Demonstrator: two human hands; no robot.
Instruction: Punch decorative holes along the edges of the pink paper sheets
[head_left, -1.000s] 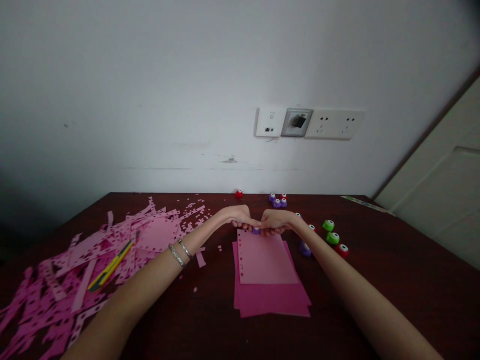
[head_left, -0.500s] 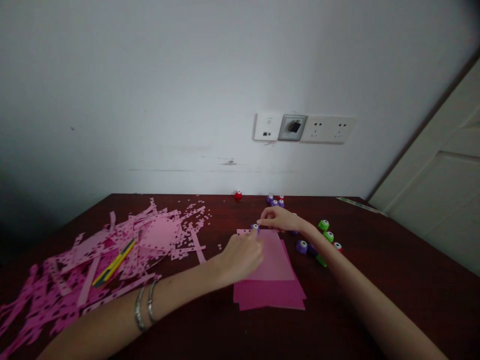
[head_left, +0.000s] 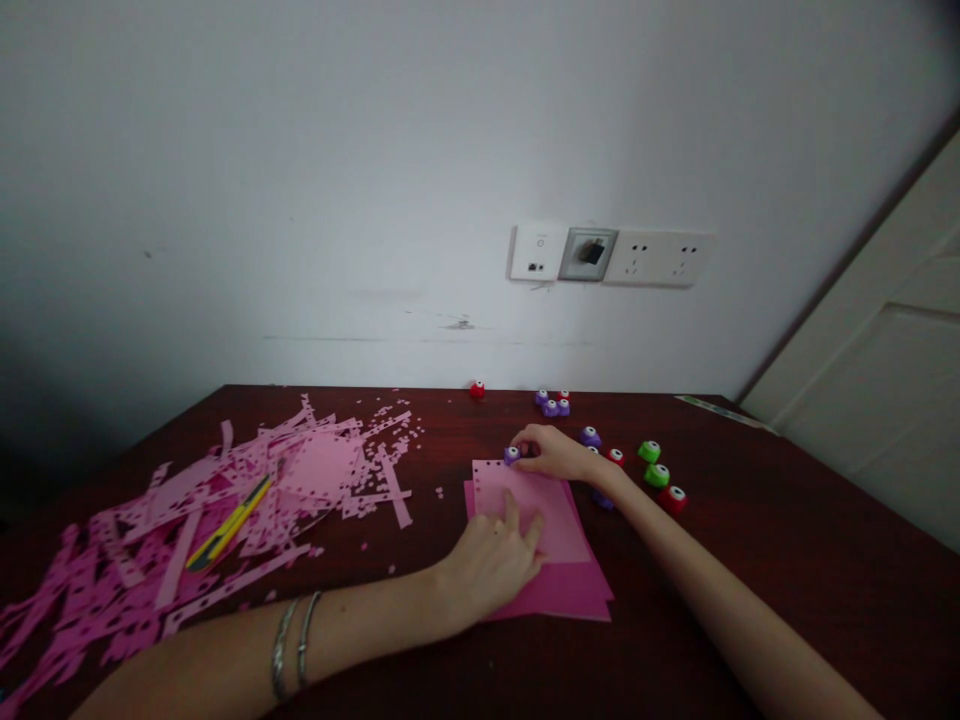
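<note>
A light pink sheet of paper [head_left: 559, 545] lies on darker pink sheets [head_left: 577, 585], with small holes punched along its left and top edges. At its far edge sits a purple craft punch [head_left: 512, 456], gripped from the right by the fingers of my right hand [head_left: 551, 452]. My left hand [head_left: 495, 560] rests on the light sheet with its fingers spread, holding nothing. Two bracelets circle the left forearm.
Pink paper scraps [head_left: 180, 490] spread over the left of the table, a yellow utility knife [head_left: 229, 525] on them. Right of the sheets are more punches: green [head_left: 657, 475], red [head_left: 673, 499] and purple [head_left: 590, 436]. Others stand near the wall, including a red punch [head_left: 478, 389].
My left hand has left the punch and come back toward me onto the sheet, its fingers spreading. My right hand has stayed by the far edge, now holding the punch.
</note>
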